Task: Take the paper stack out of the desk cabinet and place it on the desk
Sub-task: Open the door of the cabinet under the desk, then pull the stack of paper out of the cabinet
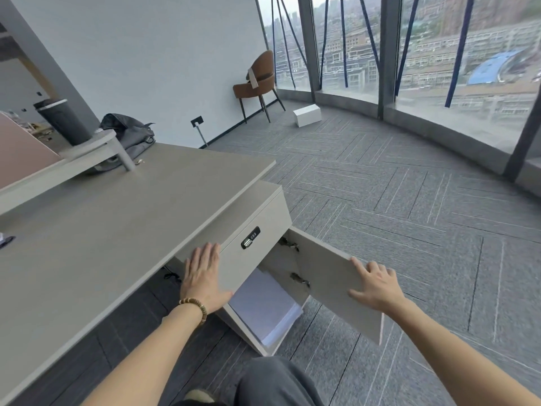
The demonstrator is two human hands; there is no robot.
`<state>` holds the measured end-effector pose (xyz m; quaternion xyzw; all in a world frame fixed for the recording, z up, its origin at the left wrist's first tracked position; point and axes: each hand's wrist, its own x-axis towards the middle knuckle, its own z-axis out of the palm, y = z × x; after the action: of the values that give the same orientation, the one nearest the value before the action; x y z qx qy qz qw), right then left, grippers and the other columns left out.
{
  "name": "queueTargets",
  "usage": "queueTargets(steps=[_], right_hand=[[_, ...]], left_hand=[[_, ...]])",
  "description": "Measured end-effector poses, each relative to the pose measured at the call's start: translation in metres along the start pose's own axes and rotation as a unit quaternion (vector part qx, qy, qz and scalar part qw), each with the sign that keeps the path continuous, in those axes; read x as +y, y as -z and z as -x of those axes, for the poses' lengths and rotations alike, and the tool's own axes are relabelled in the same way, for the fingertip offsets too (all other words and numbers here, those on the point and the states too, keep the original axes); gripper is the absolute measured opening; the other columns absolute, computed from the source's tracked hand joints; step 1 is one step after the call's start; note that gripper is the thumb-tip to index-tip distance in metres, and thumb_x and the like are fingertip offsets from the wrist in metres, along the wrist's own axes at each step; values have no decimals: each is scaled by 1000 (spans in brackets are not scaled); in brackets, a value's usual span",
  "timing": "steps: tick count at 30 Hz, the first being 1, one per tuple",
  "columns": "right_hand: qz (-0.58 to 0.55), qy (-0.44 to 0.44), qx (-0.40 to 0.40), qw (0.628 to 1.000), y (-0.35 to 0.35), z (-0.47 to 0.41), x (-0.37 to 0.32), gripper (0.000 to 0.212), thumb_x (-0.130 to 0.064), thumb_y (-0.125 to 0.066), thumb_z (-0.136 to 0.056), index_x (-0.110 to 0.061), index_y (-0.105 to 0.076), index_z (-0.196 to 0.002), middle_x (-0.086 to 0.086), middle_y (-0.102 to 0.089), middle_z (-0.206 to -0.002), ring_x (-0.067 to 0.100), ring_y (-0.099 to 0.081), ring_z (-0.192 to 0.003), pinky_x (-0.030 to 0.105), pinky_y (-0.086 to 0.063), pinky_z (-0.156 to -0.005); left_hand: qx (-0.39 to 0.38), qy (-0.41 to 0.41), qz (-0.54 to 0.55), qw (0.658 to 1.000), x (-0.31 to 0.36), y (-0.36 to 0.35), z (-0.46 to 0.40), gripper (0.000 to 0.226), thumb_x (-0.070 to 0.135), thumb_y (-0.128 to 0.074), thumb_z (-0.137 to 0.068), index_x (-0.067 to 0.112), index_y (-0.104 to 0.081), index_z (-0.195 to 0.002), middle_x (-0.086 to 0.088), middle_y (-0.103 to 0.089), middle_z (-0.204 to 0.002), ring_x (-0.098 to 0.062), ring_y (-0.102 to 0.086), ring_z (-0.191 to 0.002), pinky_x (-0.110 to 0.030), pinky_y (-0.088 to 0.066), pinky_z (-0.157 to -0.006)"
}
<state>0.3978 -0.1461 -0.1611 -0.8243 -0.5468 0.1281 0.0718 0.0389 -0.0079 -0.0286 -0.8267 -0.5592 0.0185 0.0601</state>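
A white paper stack (263, 306) lies flat on the floor of the desk cabinet (251, 230), under a drawer front with a combination lock (250, 241). The cabinet door (330, 282) stands swung open to the right. My right hand (376, 284) rests on the door's top edge, thumb on the inner face, fingers over the edge. My left hand (203, 276), a bead bracelet on its wrist, lies flat with spread fingers against the drawer front, just below the edge of the beige desk (117, 218). Neither hand touches the paper.
A raised shelf (93, 148) on the desk carries a dark tumbler (63, 121); a grey backpack (131, 133) lies behind it. A brown chair (259, 83) and a white box (307, 114) stand on the carpet near the curved window. My knee (275, 382) is below the cabinet.
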Motion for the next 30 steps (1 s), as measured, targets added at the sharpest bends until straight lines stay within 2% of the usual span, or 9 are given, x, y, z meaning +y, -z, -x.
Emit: queueTargets(steps=[3,6,12,15,17,21,26,28,30], right_hand=[[25,-29,9,999,-3,-6,0,98,-73,-47,-77,-33,-10,-158,10,-44,-141,31,-39,-136,59,-15,-117],[46,-49,13,998,-2,-12,-2,100,-75,-48,-78,-32,-6,-158,15,-37,-149,35,-27,-145,70,-2,-116],[80,-84,14,993,-3,-25,-3,96,-55,-54,-84,-27,-2,-159,28,-12,-163,44,0,-154,76,10,-110],[81,-98,2,992,-1,-32,-6,92,-33,-50,-82,-21,-1,-160,31,-5,-163,48,5,-152,75,9,-113],[77,-104,-3,992,1,-37,-9,93,-28,-49,-79,-18,-1,-159,33,-1,-163,50,8,-152,73,9,-114],[69,-104,-17,992,4,-42,-9,97,-34,-50,-79,-17,1,-159,34,6,-163,50,14,-151,72,9,-115],[51,-94,-29,994,9,-45,-8,99,-56,-52,-83,-17,-2,-159,29,4,-165,46,13,-153,72,9,-114],[41,-75,-26,996,11,-47,-10,96,-55,-52,-86,-16,-5,-159,26,2,-166,43,10,-154,71,8,-115],[34,-43,-18,998,12,-48,-14,93,-52,-53,-87,-13,-9,-159,24,-3,-167,42,4,-155,67,4,-118]], left_hand=[[-3,-2,-3,1000,0,-1,0,121,53,-70,-75,18,12,-157,-6,11,-167,-28,12,-153,-46,4,-123],[-4,0,-4,1000,0,-1,0,120,52,-69,-76,18,13,-157,-6,12,-167,-28,12,-153,-46,5,-123],[12,29,-9,999,13,-1,0,109,55,-58,-80,17,7,-158,-8,7,-168,-31,8,-154,-49,1,-125],[12,39,-1,999,16,-1,-1,107,56,-58,-79,17,5,-158,-7,6,-168,-31,7,-154,-50,0,-124],[8,36,-3,999,15,-1,-1,107,55,-57,-79,17,4,-158,-7,6,-168,-31,7,-154,-51,-1,-125],[8,42,-1,999,15,-2,-1,109,56,-58,-77,16,3,-158,-8,4,-168,-31,6,-154,-52,-3,-124],[-2,62,1,998,25,0,1,110,58,-57,-78,13,3,-158,-10,4,-168,-32,6,-154,-57,-3,-123],[-8,73,12,997,32,3,3,107,56,-56,-81,10,2,-158,-11,4,-168,-30,7,-154,-60,0,-122],[20,62,33,997,40,2,6,96,50,-56,-85,9,-10,-158,-12,-4,-167,-28,3,-155,-61,2,-119]])
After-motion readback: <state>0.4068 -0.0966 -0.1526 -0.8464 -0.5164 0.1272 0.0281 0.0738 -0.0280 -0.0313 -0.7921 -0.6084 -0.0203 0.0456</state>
